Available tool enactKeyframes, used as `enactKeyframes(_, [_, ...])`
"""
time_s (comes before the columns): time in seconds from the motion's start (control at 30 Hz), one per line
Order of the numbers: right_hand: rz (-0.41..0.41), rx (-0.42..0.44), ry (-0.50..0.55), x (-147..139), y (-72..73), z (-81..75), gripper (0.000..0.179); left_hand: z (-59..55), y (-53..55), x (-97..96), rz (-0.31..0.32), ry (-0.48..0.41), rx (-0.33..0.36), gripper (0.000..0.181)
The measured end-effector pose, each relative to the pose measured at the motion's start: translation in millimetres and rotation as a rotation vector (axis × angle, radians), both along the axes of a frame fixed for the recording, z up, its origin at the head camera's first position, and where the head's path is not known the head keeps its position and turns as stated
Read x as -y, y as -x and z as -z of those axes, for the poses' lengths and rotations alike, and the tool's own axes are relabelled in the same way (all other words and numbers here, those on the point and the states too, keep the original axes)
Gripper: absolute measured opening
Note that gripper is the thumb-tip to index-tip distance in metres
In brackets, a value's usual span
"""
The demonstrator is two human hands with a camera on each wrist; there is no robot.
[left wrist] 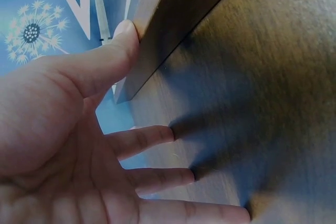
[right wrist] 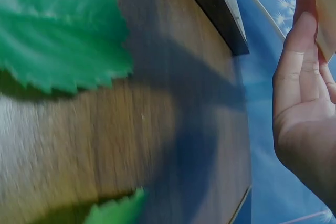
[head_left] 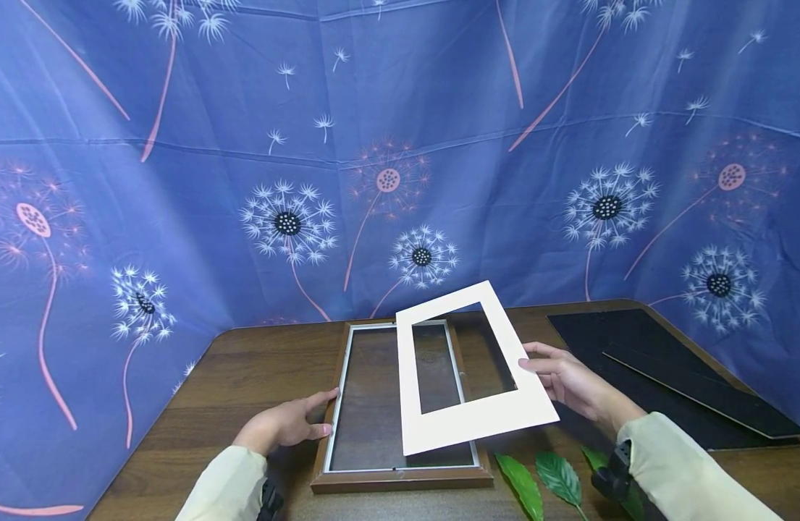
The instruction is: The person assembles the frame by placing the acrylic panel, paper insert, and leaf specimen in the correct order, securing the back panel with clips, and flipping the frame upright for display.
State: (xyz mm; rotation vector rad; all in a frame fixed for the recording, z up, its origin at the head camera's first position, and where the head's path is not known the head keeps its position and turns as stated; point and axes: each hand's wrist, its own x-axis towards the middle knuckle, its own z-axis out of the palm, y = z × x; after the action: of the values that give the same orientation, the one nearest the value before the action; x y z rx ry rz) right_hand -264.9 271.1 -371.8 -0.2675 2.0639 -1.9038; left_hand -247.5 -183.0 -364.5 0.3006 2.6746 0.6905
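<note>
Blue dandelion-print cloth (head_left: 465, 166) beyond the fingertips, dark brown wood-grain tabletop (head_left: 256, 362) beneath them. Best to steady the brown rectangular wooden picture frame (head_left: 400, 481), just right of the outstretched, touching fingers of the left hand (head_left: 289, 425), and to support the thin white rectangular card mat (head_left: 471, 421), raised over the frame and pinched at its right edge by the right hand (head_left: 572, 380), without bending it.

The frame (head_left: 402, 478) lies on the worktop (head_left: 250, 376), with the left hand (head_left: 285, 425) at its left edge, the mat (head_left: 474, 428) above its right part, leaves (head_left: 559, 477) near its front right corner, boards (head_left: 641, 340) farther right, and a curtain (head_left: 465, 130) behind.
</note>
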Motion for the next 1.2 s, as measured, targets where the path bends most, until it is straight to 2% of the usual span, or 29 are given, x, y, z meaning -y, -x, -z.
enactKeyframes(0.33, [-0.026,0.021,0.010,23.8,4.2,8.1,0.057,2.7,2.5,1.0,0.012,0.006,-0.007,0.066])
enactKeyframes(0.7, [-0.050,0.023,0.001,33.6,2.0,11.8,0.053,2.4,2.1,0.2,-0.009,-0.003,-0.004,0.066])
enactKeyframes(0.87, [-0.051,0.020,-0.012,36.7,0.4,12.4,0.060,1.7,1.3,0.4,-0.015,-0.017,0.003,0.066])
enactKeyframes(1.0, [-0.069,0.009,-0.033,40.6,0.4,13.2,0.073,2.1,1.2,0.3,-0.022,-0.029,0.014,0.067])
enactKeyframes(1.2, [-0.100,-0.008,-0.053,46.9,0.3,13.8,0.086,2.6,2.3,0.4,-0.022,-0.010,0.015,0.067])
